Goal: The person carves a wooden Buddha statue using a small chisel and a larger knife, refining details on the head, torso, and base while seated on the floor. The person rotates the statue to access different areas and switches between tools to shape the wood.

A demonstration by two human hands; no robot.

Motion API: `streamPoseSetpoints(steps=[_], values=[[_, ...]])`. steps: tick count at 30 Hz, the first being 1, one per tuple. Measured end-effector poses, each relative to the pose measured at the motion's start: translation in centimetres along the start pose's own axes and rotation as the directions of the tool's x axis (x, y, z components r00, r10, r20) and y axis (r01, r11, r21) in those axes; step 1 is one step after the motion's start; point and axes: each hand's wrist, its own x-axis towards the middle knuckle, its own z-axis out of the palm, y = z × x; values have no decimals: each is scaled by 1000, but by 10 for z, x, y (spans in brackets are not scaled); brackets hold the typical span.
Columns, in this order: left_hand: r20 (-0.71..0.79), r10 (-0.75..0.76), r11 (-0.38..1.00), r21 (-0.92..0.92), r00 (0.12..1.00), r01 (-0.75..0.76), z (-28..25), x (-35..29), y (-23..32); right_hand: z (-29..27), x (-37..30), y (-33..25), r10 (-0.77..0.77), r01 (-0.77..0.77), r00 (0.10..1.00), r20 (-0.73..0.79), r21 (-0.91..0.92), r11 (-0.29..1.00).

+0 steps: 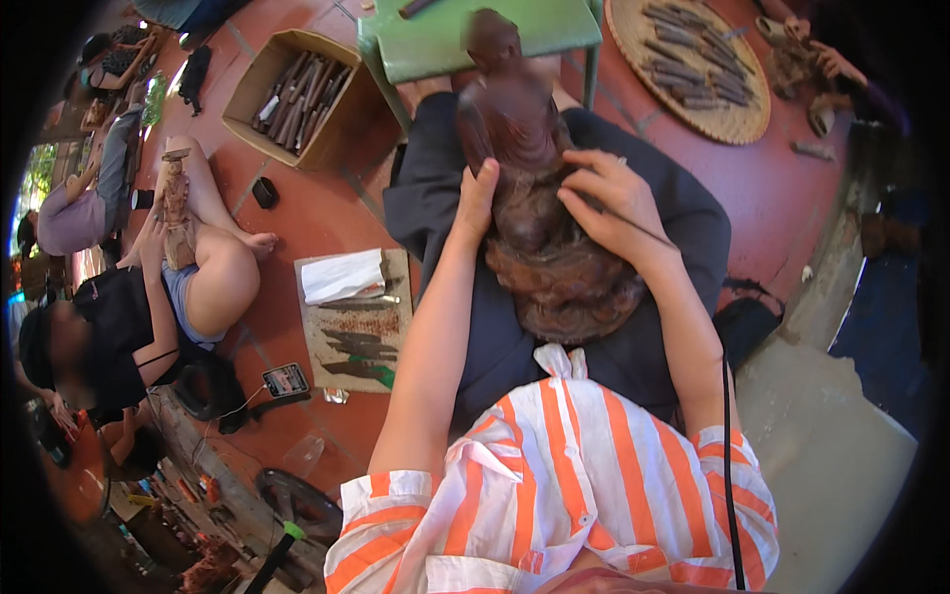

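Observation:
A dark brown carved wooden statue [524, 213] of a seated figure rests on my lap, its head pointing away from me and its wide, knobbly base nearest me. My left hand [477, 203] is closed round the statue's left side, the thumb lying along the carved body. On the other side, my right hand [616, 206] has its fingers bent in a pinch against the statue. A thin dark stick-like thing [643, 228] runs from between those fingers back toward the wrist; its tip is hidden and its exact kind is unclear.
A green stool [426, 45] stands ahead. Left of it is a cardboard box [341, 148] of tool handles; a round woven tray [633, 59] with more lies right. Blades and white paper lie on a board [312, 346]. A co-worker [119, 327] at left holds a small carved figure [176, 213].

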Motion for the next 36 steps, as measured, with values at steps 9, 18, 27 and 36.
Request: streamPoseSetpoints(steps=[9,18,27,36], values=[[5,26,999,25,1000,-26,11,-2,15,-7,11,-5,-7,37,966,260,-110,993],[7,8,997,71,1000,-8,-1,0,2,-2,5,18,0,-21,988,155,133,991],[-12,52,996,74,999,-51,5,-1,6,1,7,24,165,-195,980,115,349,916],[-27,24,996,89,999,-21,3,-1,7,-3,13,21,171,-227,968,181,356,907]])
